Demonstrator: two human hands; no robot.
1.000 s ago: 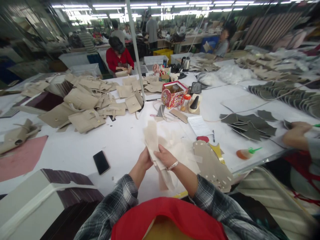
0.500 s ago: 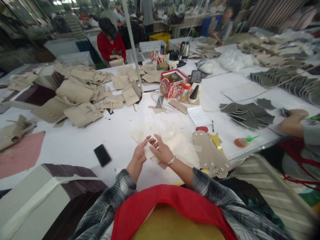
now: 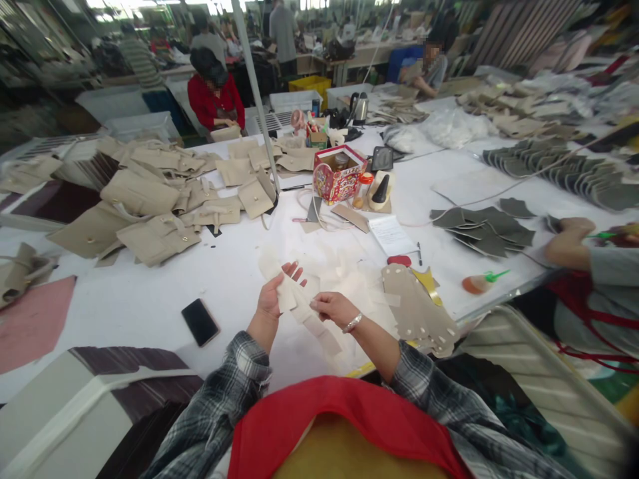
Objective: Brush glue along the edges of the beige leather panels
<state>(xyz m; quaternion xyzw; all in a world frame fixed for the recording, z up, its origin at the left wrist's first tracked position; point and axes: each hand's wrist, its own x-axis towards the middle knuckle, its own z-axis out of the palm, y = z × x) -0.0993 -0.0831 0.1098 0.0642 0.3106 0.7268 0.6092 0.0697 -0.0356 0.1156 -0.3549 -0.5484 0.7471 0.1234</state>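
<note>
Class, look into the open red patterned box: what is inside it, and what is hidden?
Inside the red patterned box, the upper part of a jar shows. The near walls hide its lower part, the box's bottom and anything lying low there.

Pale, even light bathes a white table (image 3: 160,293) around the red box (image 3: 337,178), casting faint, soft shadows. Nearer than the red box, pale strips (image 3: 315,324) nearly melt into the table's own white. Far behind it, lights (image 3: 214,7) burn out above a dim, greenish, blurred background. Wide-angle distortion stretches a crate (image 3: 529,379), nearer and right of the red box, toward a smeared, darkened corner.
</note>
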